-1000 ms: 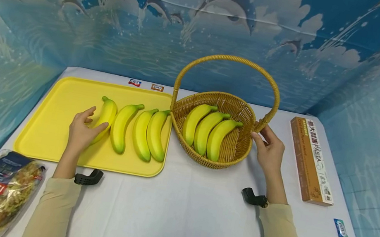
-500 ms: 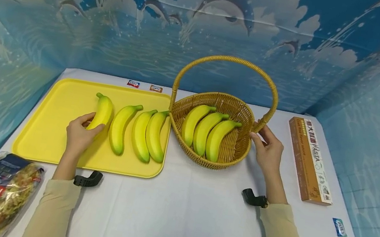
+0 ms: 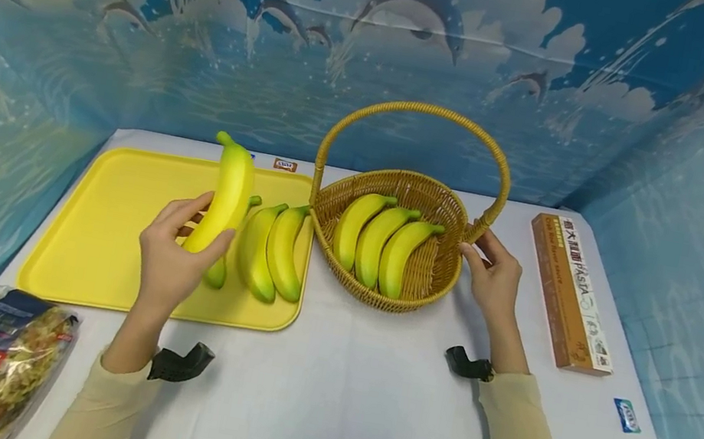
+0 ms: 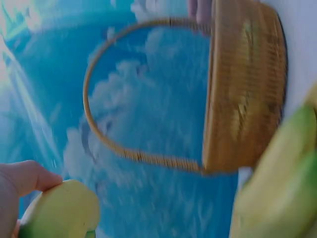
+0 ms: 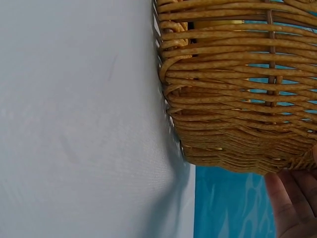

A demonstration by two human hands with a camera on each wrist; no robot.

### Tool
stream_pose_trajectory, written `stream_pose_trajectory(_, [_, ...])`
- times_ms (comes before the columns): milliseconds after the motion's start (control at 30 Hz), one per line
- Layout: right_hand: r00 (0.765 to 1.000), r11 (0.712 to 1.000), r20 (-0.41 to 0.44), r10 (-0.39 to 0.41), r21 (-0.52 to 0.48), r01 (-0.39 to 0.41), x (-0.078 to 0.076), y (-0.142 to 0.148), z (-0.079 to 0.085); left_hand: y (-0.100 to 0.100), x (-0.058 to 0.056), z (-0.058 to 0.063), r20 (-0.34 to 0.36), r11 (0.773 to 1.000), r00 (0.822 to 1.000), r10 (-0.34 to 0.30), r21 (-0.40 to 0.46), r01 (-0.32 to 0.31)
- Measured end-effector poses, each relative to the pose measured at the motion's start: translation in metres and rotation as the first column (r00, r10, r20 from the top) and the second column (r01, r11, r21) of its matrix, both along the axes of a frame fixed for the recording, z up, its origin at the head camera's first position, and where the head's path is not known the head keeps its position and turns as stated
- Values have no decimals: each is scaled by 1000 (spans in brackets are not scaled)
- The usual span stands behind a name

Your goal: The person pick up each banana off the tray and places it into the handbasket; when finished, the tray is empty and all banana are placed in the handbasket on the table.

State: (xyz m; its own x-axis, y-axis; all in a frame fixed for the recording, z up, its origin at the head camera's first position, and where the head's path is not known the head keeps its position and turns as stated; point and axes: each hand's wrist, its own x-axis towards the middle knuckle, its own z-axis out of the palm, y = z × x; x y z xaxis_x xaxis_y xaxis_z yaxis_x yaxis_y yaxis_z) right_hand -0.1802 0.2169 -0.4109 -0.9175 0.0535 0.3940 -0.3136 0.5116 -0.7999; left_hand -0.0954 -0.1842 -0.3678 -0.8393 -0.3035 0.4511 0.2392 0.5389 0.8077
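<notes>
Closed round one banana (image 3: 231, 188), our left hand (image 3: 173, 260) holds it above the tray (image 3: 98, 231), at nine o'clock of the basket (image 3: 374, 297), half hiding another banana (image 3: 215, 276). Our right hand (image 3: 496, 278) grips the basket at three o'clock. Head view gives us three bananas (image 3: 375, 247) inside; blurred left-wrist view hides them. Held banana higher than half a second ago.

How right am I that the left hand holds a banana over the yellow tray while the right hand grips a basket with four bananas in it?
Not four: the head view shows three bananas in the basket. The left hand does hold a banana over the yellow tray, and the right hand grips the basket.
</notes>
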Motion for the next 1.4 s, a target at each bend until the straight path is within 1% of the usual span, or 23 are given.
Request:
stream_pose_trajectory(67, [1000, 1000, 2, -3, 1, 3, 0, -1, 0, 19, 5, 6, -45, 996, 996, -79, -50, 77])
stream_pose_trajectory(100, [1000, 1000, 4, -4, 0, 4, 0, -1, -1, 29, 6, 8, -60, 990, 990, -124, -73, 120])
stream_pose_trajectory(167, [1000, 1000, 6, -7, -4, 7, 1, -1, 0, 50, 8, 10, -74, 972, 975, -211, -117, 202])
stream_pose_trajectory(233, [1000, 1000, 5, -10, -3, 10, 1, -1, 0, 71, 7, 11, -65, 952, 957, -283, -143, 272])
stream_pose_trajectory(333, [1000, 1000, -1, -9, 1, 9, 0, 0, -1, 101, -1, 9, -34, 923, 932, -361, -156, 352])
stream_pose_trajectory(367, [1000, 1000, -2, -9, 3, 9, -1, 0, -2, 111, -5, 7, -17, 915, 926, -377, -158, 370])
stream_pose_trajectory(467, [1000, 1000, -3, -5, -8, 5, -8, 6, -14, 138, -21, 1, 58, 893, 910, -412, -174, 415])
stream_pose_trajectory(500, [1000, 1000, -3, -3, -14, 3, -11, 9, -18, 146, -27, -1, 92, 886, 905, -415, -184, 425])
stream_pose_trajectory(600, [1000, 1000, -8, 4, -24, -4, -19, 16, -30, 169, -45, -10, 198, 865, 883, -427, -196, 462])
stream_pose_trajectory(633, [1000, 1000, -12, 8, -25, -8, -20, 17, -32, 176, -50, -13, 226, 859, 873, -432, -194, 475])
stream_pose_trajectory(733, [1000, 999, -23, 20, -33, -21, -22, 18, -35, 195, -64, -25, 293, 846, 853, -432, -196, 496])
stream_pose_trajectory(800, [999, 999, -26, 24, -39, -25, -22, 18, -36, 206, -71, -33, 320, 844, 849, -420, -208, 495])
stream_pose_trajectory(933, [1000, 999, -23, 22, -32, -22, -22, 18, -34, 222, -82, -45, 357, 846, 858, -370, -252, 470])
stream_pose_trajectory(1000, [1000, 999, -22, 21, -32, -22, -22, 17, -34, 228, -85, -47, 375, 841, 858, -351, -276, 465])
stream_pose_trajectory(1167, [1000, 999, -16, 24, -46, -25, -24, 16, -32, 237, -88, -48, 434, 806, 840, -326, -337, 487])
stream_pose_trajectory(1267, [1000, 999, -5, 17, -36, -17, -16, 10, -18, 240, -87, -49, 469, 778, 825, -316, -369, 508])
stream_pose_trajectory(1300, [1000, 999, 2, 13, -36, -12, -15, 9, -18, 240, -86, -50, 478, 770, 820, -315, -377, 516])
stream_pose_trajectory(1400, [1000, 1000, 22, 6, -27, -6, -5, 3, -6, 240, -84, -52, 502, 750, 806, -313, -390, 534])
